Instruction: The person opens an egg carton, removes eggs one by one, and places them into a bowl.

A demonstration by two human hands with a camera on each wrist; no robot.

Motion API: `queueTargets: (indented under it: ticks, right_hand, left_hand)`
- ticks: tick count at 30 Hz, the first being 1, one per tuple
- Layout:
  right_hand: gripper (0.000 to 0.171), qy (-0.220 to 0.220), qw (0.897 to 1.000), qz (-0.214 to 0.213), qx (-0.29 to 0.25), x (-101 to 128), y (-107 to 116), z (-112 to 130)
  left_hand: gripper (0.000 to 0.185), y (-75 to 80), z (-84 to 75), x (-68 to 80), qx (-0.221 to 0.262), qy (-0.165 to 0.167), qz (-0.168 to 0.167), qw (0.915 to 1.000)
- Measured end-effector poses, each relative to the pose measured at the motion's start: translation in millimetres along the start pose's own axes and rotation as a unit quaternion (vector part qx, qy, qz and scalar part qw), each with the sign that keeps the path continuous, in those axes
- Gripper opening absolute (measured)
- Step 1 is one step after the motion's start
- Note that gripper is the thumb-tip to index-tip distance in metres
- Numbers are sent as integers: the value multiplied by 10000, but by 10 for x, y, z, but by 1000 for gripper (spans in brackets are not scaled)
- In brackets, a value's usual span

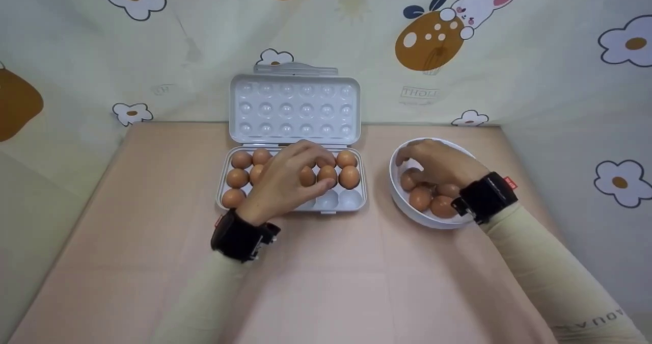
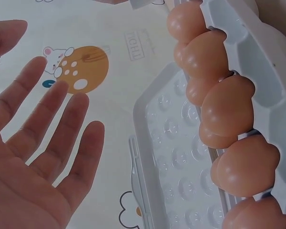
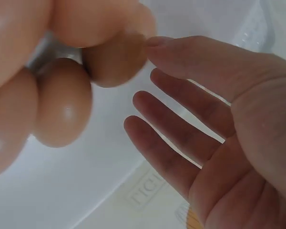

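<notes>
My left hand (image 1: 290, 178) is over a pale egg carton (image 1: 220, 201), whose lid (image 1: 295, 99) stands open at the back. In the left wrist view, the left hand's (image 2: 43, 138) fingers are spread and hold nothing. Brown eggs (image 1: 349, 177) fill the back and middle rows where visible; the hand hides part of the carton. My right hand (image 1: 440, 163) reaches into a white bowl (image 1: 433, 223) holding several brown eggs (image 1: 420, 199). In the right wrist view, its thumb tip (image 3: 162, 44) meets the edge of one egg (image 3: 117, 59); the fingers stay extended, gripping nothing visible.
A pinkish tabletop (image 1: 326, 283) lies beneath both containers. Front-row egg cups (image 1: 350, 199) at the carton's right hold no eggs. Behind hangs a patterned cloth (image 1: 204, 38) with flowers and a rabbit. The bowl stands right of the carton, with a gap between.
</notes>
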State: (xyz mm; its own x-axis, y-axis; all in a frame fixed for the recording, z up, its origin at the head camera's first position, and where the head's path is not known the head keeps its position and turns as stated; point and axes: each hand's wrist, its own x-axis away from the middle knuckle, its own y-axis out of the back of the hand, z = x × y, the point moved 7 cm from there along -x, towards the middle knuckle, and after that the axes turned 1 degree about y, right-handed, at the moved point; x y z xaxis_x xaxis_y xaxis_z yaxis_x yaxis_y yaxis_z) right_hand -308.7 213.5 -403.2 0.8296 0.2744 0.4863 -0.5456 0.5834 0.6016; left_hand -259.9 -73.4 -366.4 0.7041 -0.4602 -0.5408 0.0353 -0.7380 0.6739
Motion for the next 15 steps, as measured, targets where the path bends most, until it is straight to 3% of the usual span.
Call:
queueTargets:
  ticks: [2,4,5,7,12,15]
  right_hand:
    - [29,781,9888,-461,1186,47,98,138]
    - [39,1451,9616,-1035,2088,122,182,282]
    - [40,1579,9593,-1160,2036,161,209,321]
    - [36,2022,9422,-1555,2172,254,248,428]
    - [28,3039,9046,-2300,1910,500,202,649]
    - [32,3351,8919,-2522,1692,581,96,718]
  left_hand:
    - [20,5,1,0,-7,20,10,10000]
    - [19,12,5,-2,-33,56,21,10000]
    - [19,17,7,-3,-47,80,25,10000]
    - [19,31,13,-4,-100,134,26,9999]
    - [23,93,50,11,-112,365,-3,9993]
    - [26,147,85,26,-208,495,-3,9986]
